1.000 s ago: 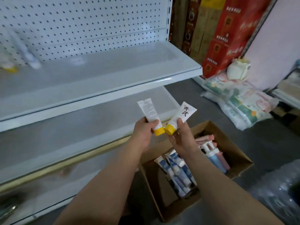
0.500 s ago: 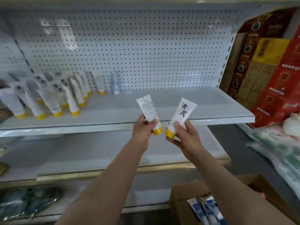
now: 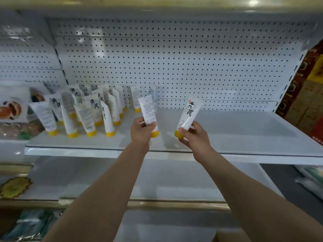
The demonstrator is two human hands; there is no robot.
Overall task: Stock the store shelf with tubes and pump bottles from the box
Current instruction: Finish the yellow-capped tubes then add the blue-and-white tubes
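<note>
Single head-worn wide-angle view, looking forward and slightly down at a white metal store shelf with a perforated white back panel, straight-on and close. Both bare forearms enter from the bottom edge toward frame centre. Edges bend with lens distortion. Lower shelf tiers fill the bottom. No second view to share with.

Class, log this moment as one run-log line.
left hand: grips tube | right hand: grips second tube | both above shelf | stocked tubes at left
</note>
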